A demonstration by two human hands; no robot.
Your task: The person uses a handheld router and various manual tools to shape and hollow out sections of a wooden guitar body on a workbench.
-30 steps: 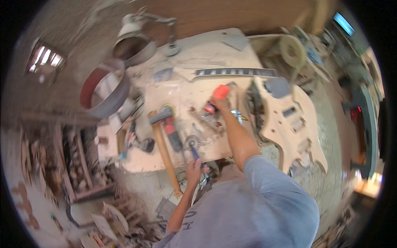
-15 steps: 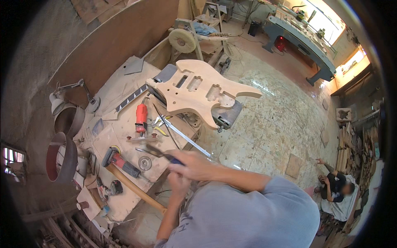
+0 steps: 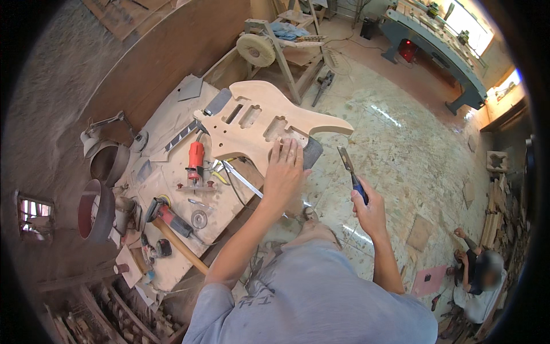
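Note:
A pale wooden electric guitar body (image 3: 243, 137) with routed cavities lies over dark padded supports (image 3: 313, 152) at the bench's right edge. My left hand (image 3: 285, 175) rests on its lower part, palm down, fingers stretched out beside a cavity. Held upright in my right hand (image 3: 370, 213), to the right of the body, is a chisel (image 3: 347, 161) with a dark blue handle and a flat metal blade. My fingers wrap round its handle. The blade touches nothing.
On the bench (image 3: 180, 229) lie a red trim router (image 3: 196, 160), an angle grinder (image 3: 172, 221), a metal ruler (image 3: 243, 180) and a fretted neck piece (image 3: 182, 137). A buffing wheel (image 3: 256, 50) stands behind. Another person (image 3: 478, 275) sits at the lower right.
My hands were together over the bench with the chisel. Now they are apart: the left has gone onto the guitar body, and the right has carried the chisel rightward.

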